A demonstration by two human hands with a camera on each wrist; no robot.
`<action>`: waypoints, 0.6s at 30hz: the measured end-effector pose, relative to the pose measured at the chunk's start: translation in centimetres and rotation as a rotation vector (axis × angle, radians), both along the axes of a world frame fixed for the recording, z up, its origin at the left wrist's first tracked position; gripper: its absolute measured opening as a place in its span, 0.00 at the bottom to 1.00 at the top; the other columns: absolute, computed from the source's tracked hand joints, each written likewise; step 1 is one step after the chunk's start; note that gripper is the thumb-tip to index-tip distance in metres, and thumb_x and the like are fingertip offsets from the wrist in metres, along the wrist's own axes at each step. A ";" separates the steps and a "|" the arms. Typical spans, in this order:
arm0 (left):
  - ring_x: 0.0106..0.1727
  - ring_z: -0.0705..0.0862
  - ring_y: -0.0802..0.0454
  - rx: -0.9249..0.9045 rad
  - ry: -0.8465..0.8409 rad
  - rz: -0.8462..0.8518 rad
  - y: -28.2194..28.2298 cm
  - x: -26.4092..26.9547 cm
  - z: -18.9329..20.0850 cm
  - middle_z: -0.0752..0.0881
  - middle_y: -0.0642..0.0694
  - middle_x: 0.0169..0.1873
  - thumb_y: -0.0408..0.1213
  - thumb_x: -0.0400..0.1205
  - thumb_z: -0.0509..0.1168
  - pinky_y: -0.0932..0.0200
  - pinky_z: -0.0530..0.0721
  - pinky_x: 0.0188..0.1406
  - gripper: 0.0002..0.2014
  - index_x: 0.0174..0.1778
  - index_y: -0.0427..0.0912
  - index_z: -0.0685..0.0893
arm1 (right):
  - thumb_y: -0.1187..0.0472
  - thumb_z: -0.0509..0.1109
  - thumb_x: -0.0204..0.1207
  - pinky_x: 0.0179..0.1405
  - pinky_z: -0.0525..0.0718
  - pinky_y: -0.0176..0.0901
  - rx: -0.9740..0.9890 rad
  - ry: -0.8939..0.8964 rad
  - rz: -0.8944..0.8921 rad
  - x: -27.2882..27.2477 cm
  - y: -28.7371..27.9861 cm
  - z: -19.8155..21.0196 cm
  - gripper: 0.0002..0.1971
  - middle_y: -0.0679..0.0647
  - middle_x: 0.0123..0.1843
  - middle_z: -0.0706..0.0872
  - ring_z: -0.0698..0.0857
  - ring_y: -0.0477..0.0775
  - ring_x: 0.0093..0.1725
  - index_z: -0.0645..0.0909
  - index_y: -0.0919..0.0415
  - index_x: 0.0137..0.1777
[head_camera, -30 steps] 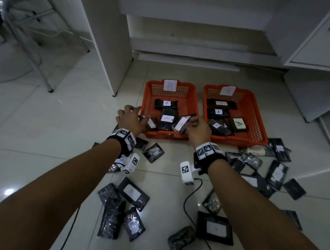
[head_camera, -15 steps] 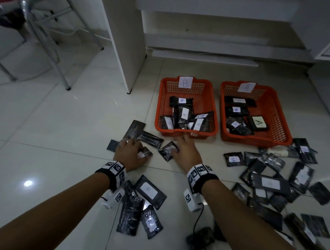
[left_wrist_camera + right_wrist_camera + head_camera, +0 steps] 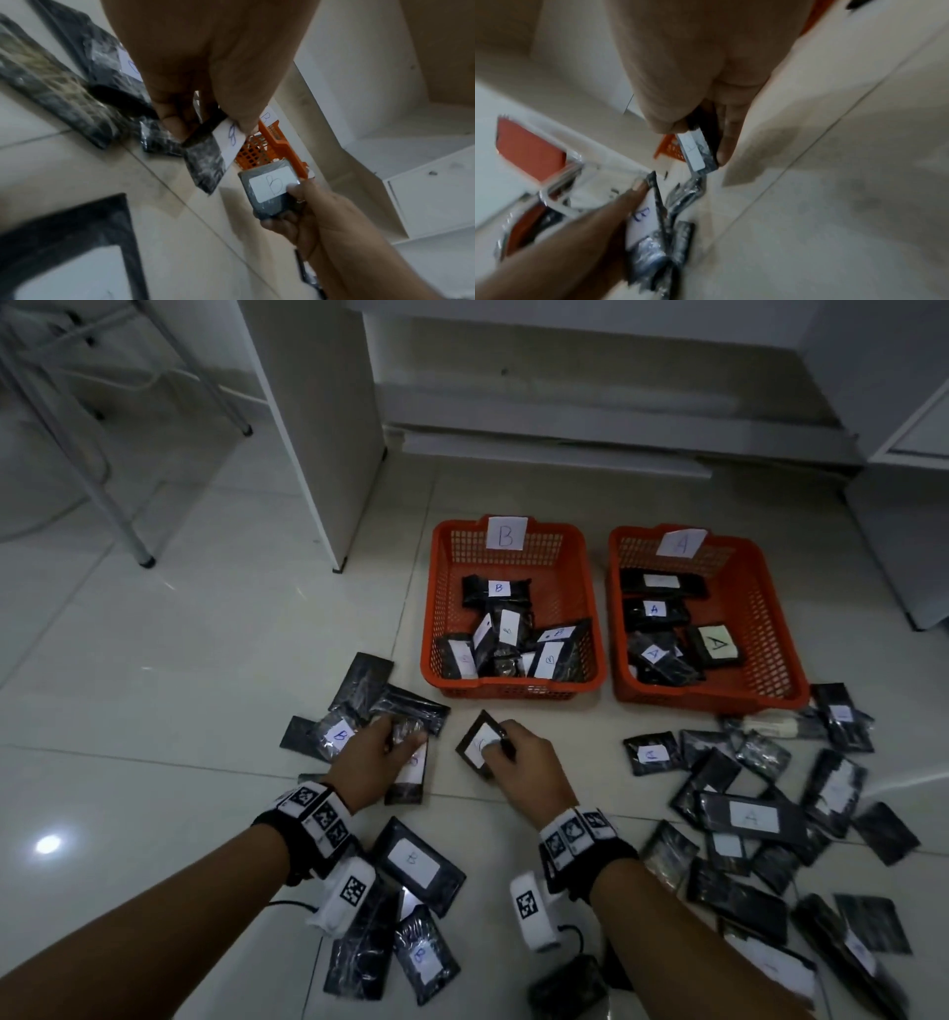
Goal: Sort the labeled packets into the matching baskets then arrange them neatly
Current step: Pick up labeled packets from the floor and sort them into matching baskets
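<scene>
Left hand [image 3: 381, 752] pinching B-labeled packet [image 3: 411, 775], long axis toward B basket [image 3: 585, 588]; right hand [image 3: 518, 757] gripping tilted B packet [image 3: 480, 744]; bare floor [image 3: 205, 690] leftward.

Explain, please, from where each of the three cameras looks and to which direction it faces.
Head: on the person's head, looking down at basket B, basket A and floor packets; both forearms show.
Left wrist: under the left hand, along fingers pinching a B packet.
Right wrist: under the right hand, blurred, along fingers gripping a packet.
Shared: both wrist views show the other hand.
</scene>
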State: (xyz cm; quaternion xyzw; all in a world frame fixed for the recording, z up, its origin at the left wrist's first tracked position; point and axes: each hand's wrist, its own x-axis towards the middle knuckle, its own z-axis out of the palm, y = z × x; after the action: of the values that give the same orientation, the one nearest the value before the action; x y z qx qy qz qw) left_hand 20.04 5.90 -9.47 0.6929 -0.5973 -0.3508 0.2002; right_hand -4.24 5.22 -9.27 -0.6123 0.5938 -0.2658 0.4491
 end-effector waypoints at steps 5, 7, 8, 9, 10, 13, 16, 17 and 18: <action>0.60 0.86 0.52 0.089 0.353 0.148 -0.2 -2.3 4.1 0.87 0.54 0.56 0.57 0.89 0.61 0.49 0.82 0.65 0.14 0.61 0.53 0.78 | 0.63 0.77 0.76 0.53 0.93 0.56 0.106 -0.390 -0.114 -1.6 1.2 3.0 0.17 0.54 0.53 0.93 0.93 0.57 0.55 0.80 0.51 0.62; 0.58 0.91 0.40 0.154 0.612 0.205 -0.5 -3.3 5.9 0.89 0.42 0.58 0.47 0.90 0.61 0.41 0.89 0.59 0.10 0.64 0.49 0.78 | 0.64 0.82 0.74 0.56 0.93 0.56 0.114 -0.472 -0.152 -2.3 1.3 4.2 0.27 0.56 0.57 0.93 0.93 0.56 0.57 0.72 0.49 0.66; 0.56 0.92 0.37 0.179 0.696 0.197 -0.6 -3.5 6.8 0.89 0.39 0.57 0.41 0.90 0.61 0.37 0.91 0.55 0.09 0.65 0.49 0.78 | 0.64 0.83 0.73 0.57 0.93 0.57 0.108 -0.488 -0.169 -2.6 1.3 4.9 0.29 0.56 0.58 0.93 0.93 0.56 0.58 0.70 0.49 0.66; 0.57 0.92 0.37 0.169 0.704 0.155 -0.9 -3.5 7.1 0.89 0.39 0.58 0.36 0.88 0.62 0.34 0.90 0.56 0.12 0.66 0.52 0.78 | 0.63 0.83 0.73 0.59 0.93 0.56 0.100 -0.502 -0.181 -2.8 1.1 5.4 0.29 0.56 0.59 0.93 0.93 0.55 0.59 0.70 0.49 0.66; 0.59 0.91 0.38 0.144 0.681 0.099 -1.3 -3.3 7.3 0.89 0.41 0.60 0.35 0.85 0.63 0.32 0.89 0.60 0.16 0.67 0.56 0.78 | 0.64 0.83 0.74 0.60 0.92 0.54 0.085 -0.513 -0.193 -3.0 1.0 6.0 0.27 0.56 0.61 0.92 0.92 0.54 0.60 0.72 0.50 0.66; 0.63 0.89 0.38 0.097 0.675 -0.007 -1.9 -3.3 7.9 0.89 0.45 0.62 0.42 0.78 0.67 0.30 0.86 0.64 0.23 0.69 0.64 0.79 | 0.69 0.80 0.79 0.56 0.90 0.44 0.020 -0.544 -0.269 -3.0 1.0 7.1 0.21 0.55 0.62 0.93 0.92 0.51 0.60 0.77 0.52 0.65; 0.62 0.88 0.31 0.051 0.718 0.037 -2.6 -3.4 8.2 0.89 0.43 0.61 0.43 0.73 0.70 0.23 0.85 0.62 0.25 0.68 0.64 0.83 | 0.71 0.78 0.80 0.51 0.88 0.40 -0.025 -0.565 -0.353 -3.0 0.9 7.5 0.19 0.55 0.58 0.94 0.92 0.51 0.56 0.81 0.53 0.66; 0.62 0.89 0.32 0.019 0.717 0.048 -2.9 -3.3 8.2 0.90 0.45 0.60 0.42 0.74 0.70 0.24 0.85 0.62 0.24 0.67 0.64 0.83 | 0.71 0.77 0.81 0.50 0.87 0.39 -0.041 -0.559 -0.358 -2.9 0.7 7.5 0.19 0.55 0.57 0.95 0.92 0.50 0.55 0.82 0.54 0.66; 0.62 0.89 0.35 -0.009 0.700 0.045 -3.0 -3.3 8.2 0.90 0.47 0.60 0.41 0.76 0.70 0.26 0.85 0.64 0.23 0.67 0.64 0.84 | 0.71 0.77 0.81 0.50 0.87 0.38 -0.051 -0.560 -0.370 -3.1 0.7 7.4 0.18 0.55 0.56 0.95 0.92 0.49 0.54 0.83 0.54 0.67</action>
State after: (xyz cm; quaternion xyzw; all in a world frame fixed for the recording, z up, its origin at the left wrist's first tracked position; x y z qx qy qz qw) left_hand 16.71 2.86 -1.23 0.5425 -0.4785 -0.5600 0.4039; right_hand -7.34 5.94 -1.85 -0.4083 0.5418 -0.5155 0.5235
